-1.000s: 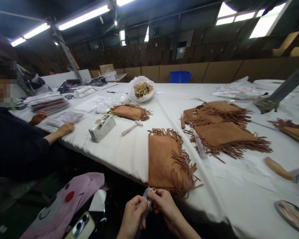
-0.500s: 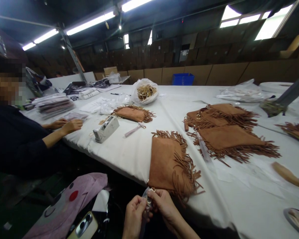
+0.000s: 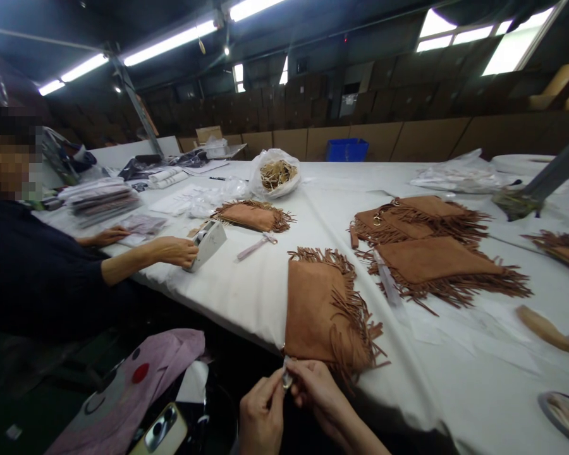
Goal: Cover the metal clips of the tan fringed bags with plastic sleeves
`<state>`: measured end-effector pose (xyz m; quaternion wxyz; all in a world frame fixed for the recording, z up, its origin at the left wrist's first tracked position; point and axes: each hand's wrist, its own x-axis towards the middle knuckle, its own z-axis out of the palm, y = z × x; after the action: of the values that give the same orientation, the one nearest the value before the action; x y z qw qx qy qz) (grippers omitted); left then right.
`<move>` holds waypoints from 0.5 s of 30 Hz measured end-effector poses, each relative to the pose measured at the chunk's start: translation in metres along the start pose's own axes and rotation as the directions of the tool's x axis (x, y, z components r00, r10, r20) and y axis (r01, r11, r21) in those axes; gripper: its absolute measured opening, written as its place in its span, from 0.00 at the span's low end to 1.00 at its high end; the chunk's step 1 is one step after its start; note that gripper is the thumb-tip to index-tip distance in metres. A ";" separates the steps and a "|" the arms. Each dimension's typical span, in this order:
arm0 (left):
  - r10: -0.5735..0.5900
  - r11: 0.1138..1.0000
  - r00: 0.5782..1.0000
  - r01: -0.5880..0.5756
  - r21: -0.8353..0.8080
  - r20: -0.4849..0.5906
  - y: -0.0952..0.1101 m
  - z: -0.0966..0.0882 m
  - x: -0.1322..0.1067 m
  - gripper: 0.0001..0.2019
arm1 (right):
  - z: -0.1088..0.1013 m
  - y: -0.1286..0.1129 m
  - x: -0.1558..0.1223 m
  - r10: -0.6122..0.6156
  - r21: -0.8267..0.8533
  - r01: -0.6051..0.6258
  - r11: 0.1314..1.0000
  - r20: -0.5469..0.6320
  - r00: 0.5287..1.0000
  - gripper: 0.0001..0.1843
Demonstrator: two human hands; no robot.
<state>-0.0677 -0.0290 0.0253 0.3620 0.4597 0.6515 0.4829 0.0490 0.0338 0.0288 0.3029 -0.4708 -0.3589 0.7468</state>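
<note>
At the table's near edge, my left hand (image 3: 262,411) and my right hand (image 3: 315,388) meet, both closed in a pinch. Between their fingertips is a small metal ring fitting (image 3: 287,381) with clear plastic wrap around it; fingers cover part of it. Just beyond lies a brown fringed suede bag (image 3: 313,309), flat on the table with its near corner by my fingers. The fitting seems to hang from that corner, though the join is hard to make out. A wrapped strap (image 3: 256,246) lies farther off to the left.
More fringed bags (image 3: 440,259) lie to the right, another bag (image 3: 249,216) farther back. A co-worker's hand (image 3: 175,251) touches the tape dispenser (image 3: 211,243). Beyond stands a plastic bag of tan cords (image 3: 277,175). A phone (image 3: 164,433) and pink cloth (image 3: 146,379) are at lower left.
My fingers have shifted on the wrapped fitting, and the ring that showed above them is now mostly covered. The co-worker's hand has moved right to the tape dispenser.
</note>
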 end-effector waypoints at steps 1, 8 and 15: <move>0.032 0.999 0.999 -0.032 0.027 0.031 0.001 0.000 -0.001 0.13 | 0.000 -0.003 -0.004 -0.007 0.051 0.006 0.999 0.007 1.000 0.21; 0.042 0.998 0.998 -0.043 0.036 0.043 0.009 -0.002 -0.005 0.12 | 0.001 -0.005 -0.010 -0.097 -0.091 0.096 0.991 -0.010 0.995 0.27; -0.289 0.899 0.884 0.382 -0.215 0.367 0.004 -0.010 0.007 0.32 | -0.010 -0.008 -0.005 -0.140 -0.140 0.150 0.979 0.080 0.987 0.27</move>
<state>-0.0777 -0.0248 0.0319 0.6047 0.3562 0.5776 0.4170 0.0608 0.0368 0.0345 0.3088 -0.4380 -0.4562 0.7104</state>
